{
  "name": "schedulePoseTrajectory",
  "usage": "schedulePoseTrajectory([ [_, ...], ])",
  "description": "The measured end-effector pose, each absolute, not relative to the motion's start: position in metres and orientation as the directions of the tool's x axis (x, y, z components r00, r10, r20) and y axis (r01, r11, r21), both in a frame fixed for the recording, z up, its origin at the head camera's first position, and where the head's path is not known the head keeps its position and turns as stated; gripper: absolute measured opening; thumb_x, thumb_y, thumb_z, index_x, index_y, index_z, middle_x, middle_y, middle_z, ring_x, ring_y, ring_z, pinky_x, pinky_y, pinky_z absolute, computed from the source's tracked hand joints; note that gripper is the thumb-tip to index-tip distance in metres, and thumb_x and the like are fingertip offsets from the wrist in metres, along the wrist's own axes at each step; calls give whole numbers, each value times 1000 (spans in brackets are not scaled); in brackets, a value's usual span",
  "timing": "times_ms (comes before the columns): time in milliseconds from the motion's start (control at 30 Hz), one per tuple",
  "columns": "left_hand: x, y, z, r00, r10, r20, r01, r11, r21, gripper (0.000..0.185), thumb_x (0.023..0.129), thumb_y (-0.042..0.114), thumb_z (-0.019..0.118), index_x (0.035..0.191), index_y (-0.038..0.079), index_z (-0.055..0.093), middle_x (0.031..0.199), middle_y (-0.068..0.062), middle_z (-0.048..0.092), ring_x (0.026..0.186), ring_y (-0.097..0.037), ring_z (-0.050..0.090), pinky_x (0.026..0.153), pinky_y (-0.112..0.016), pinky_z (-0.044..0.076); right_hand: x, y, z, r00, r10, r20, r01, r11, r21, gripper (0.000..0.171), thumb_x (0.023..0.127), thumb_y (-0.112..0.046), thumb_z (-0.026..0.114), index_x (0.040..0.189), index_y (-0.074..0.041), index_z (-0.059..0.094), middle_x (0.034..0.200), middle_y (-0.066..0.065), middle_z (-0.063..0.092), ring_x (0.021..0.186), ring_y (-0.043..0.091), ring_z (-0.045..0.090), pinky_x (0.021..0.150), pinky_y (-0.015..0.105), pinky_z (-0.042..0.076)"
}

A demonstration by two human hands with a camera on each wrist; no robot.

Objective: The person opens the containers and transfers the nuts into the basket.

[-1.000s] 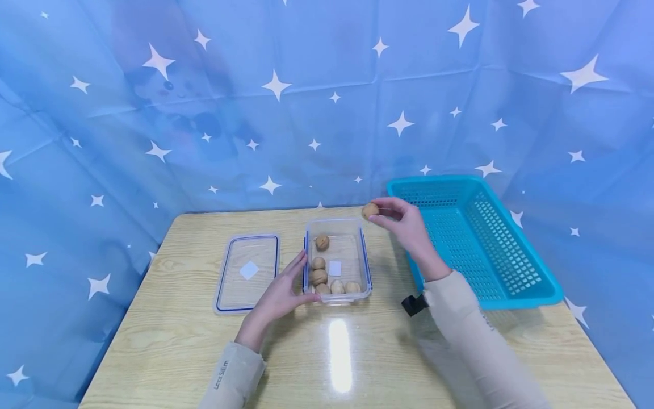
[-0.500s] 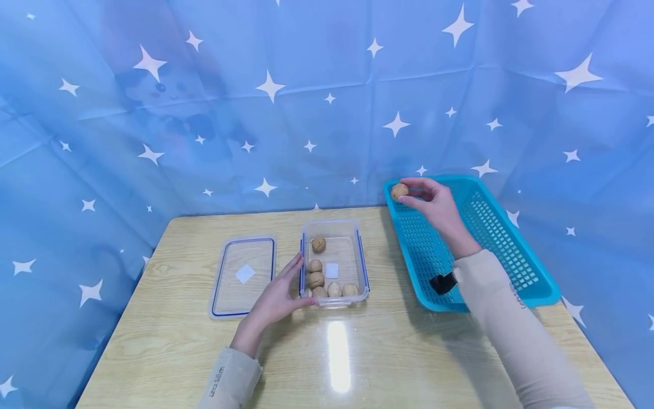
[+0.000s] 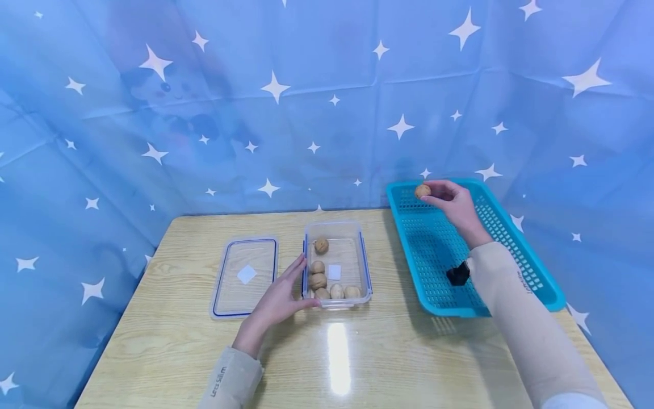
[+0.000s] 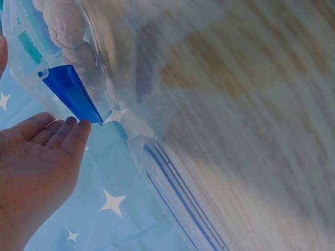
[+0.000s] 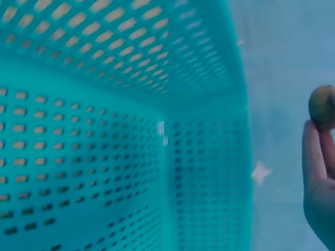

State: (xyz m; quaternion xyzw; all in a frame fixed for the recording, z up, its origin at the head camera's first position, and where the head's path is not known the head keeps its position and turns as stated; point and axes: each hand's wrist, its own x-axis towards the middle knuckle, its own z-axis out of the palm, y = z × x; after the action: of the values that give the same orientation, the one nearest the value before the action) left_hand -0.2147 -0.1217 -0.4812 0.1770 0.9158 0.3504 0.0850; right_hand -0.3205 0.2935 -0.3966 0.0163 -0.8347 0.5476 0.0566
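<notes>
My right hand [image 3: 452,200] pinches a walnut [image 3: 422,191] at its fingertips, above the far left corner of the teal basket [image 3: 516,250]. The right wrist view shows that walnut [image 5: 322,107] on my fingers [image 5: 313,157] over the basket's perforated wall [image 5: 104,130]. My left hand [image 3: 278,298] lies flat, fingers straight, against the left side of a clear lunch box [image 3: 364,267] holding several walnuts [image 3: 321,246]. In the left wrist view my left hand's fingers [image 4: 68,137] touch the box's blue clip [image 4: 70,94].
The box's clear lid [image 3: 246,275] with blue trim lies flat on the wooden table [image 3: 332,363] just left of my left hand. A blue star-print cloth [image 3: 255,102] closes in the back and sides. The basket sits at the table's right edge.
My right hand has carried the walnut rightward from above the box's far right corner to above the basket's far left corner. The left hand has stayed on the box.
</notes>
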Motion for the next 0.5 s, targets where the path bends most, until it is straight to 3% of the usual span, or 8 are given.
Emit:
schedulePoseTrajectory([
  [167, -217, -122, -481, -922, 386, -31, 268, 693, 670, 104, 78, 49, 80, 158, 11, 25, 169, -3, 16, 148, -37, 33, 121, -57, 30, -329, 308, -415, -998, 10, 66, -54, 445, -894, 52, 95, -40, 65, 140, -15, 56, 130, -3, 60, 105, -5, 58, 92, 18, 49],
  [300, -219, -122, -482, -921, 388, -16, 279, 690, 668, 104, 78, 51, 80, 158, 11, 26, 168, -4, 18, 147, -38, 35, 120, -56, 32, -334, 320, -428, -1000, -23, 7, -18, 492, -870, 53, 97, -40, 63, 143, -16, 53, 140, 9, 55, 105, -6, 55, 102, 34, 48],
  [500, -219, -122, -484, -924, 382, -27, 265, 689, 675, 106, 77, 53, 80, 158, 12, 26, 168, -1, 17, 146, -38, 36, 119, -58, 33, -336, 336, -448, -989, -119, -92, 10, 561, -828, 55, 99, -37, 62, 146, -11, 50, 144, 18, 53, 102, -9, 53, 111, 57, 43],
])
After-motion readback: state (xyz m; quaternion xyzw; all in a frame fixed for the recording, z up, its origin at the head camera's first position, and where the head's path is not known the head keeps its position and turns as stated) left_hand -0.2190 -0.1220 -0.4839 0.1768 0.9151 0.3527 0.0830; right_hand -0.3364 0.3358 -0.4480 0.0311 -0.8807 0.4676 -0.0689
